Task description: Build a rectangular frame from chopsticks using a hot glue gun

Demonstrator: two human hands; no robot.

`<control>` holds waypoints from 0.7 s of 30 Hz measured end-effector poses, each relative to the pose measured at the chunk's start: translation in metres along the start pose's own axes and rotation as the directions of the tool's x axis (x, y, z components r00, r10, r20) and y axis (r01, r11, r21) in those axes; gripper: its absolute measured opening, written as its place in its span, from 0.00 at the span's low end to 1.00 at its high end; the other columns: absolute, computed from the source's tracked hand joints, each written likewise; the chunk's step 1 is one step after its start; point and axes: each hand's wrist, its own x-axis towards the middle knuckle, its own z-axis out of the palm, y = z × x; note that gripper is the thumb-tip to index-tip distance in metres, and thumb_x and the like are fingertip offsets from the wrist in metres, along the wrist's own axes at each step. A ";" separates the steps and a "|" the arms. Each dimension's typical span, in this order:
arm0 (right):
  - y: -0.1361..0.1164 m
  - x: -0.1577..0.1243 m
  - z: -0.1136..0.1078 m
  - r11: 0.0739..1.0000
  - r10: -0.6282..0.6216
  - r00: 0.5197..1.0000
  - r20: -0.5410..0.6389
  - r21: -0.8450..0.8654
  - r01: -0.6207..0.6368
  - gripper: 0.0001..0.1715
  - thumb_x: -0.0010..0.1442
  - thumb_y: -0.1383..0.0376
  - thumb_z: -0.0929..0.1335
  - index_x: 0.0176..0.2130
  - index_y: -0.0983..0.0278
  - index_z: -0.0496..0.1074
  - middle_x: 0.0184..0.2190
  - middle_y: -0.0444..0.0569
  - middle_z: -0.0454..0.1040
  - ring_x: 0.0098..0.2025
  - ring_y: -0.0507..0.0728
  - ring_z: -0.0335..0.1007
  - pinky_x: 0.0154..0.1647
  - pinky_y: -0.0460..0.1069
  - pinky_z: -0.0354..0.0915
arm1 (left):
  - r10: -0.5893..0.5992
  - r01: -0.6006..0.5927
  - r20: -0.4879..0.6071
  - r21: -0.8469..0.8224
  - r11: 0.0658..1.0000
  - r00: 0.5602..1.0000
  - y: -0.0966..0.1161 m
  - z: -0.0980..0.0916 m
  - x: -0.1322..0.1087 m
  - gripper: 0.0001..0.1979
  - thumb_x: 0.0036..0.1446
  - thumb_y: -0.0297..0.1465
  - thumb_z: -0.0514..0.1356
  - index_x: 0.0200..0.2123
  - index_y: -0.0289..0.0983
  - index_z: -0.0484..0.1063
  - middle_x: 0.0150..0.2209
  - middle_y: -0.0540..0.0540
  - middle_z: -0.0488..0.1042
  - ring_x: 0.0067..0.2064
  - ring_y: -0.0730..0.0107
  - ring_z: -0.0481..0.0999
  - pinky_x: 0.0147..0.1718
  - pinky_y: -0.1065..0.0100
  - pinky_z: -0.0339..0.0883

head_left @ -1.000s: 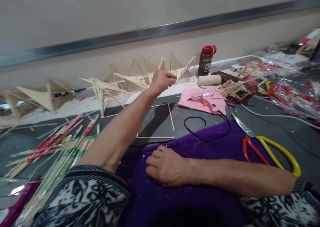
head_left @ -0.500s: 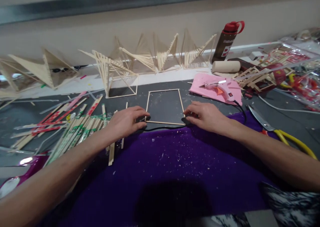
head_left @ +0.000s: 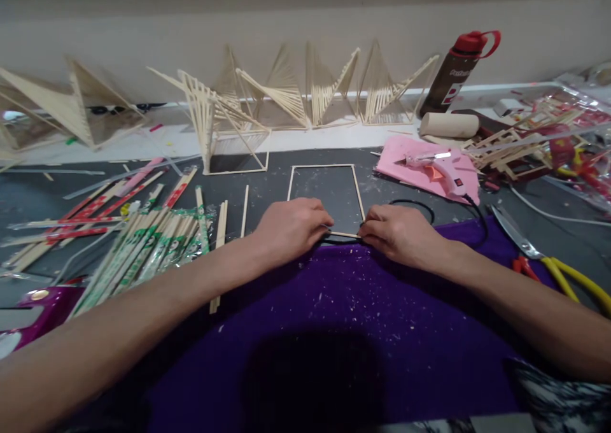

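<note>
A thin square frame of wooden sticks (head_left: 356,188) lies flat on the dark table just beyond a purple cloth (head_left: 334,318). My left hand (head_left: 291,229) and my right hand (head_left: 398,234) both pinch the frame's near stick, fingertips almost meeting at its middle. A black cord runs under the frame's near edge.
Several twisted stick models (head_left: 286,92) stand along the back wall. Wrapped chopsticks (head_left: 143,245) are piled at left. A pink glue gun (head_left: 442,169) rests on a pink pad, with a red-capped bottle (head_left: 456,70), a paper roll (head_left: 449,125) and yellow-handled scissors (head_left: 558,264) at right.
My left hand came back from the stick models at the wall. Both hands reached the square frame's near corners, then slid inward along its near stick.
</note>
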 end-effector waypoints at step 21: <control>0.007 0.003 0.000 0.969 0.196 0.980 0.035 0.147 -0.199 0.08 0.60 0.65 0.61 0.32 0.65 0.67 0.31 0.47 0.68 0.31 0.51 0.63 0.30 0.46 0.53 | 0.048 -0.045 0.091 -0.031 0.998 0.995 0.025 0.022 0.037 0.14 0.60 0.31 0.48 0.36 0.38 0.73 0.33 0.47 0.71 0.32 0.70 0.70 0.26 0.70 0.55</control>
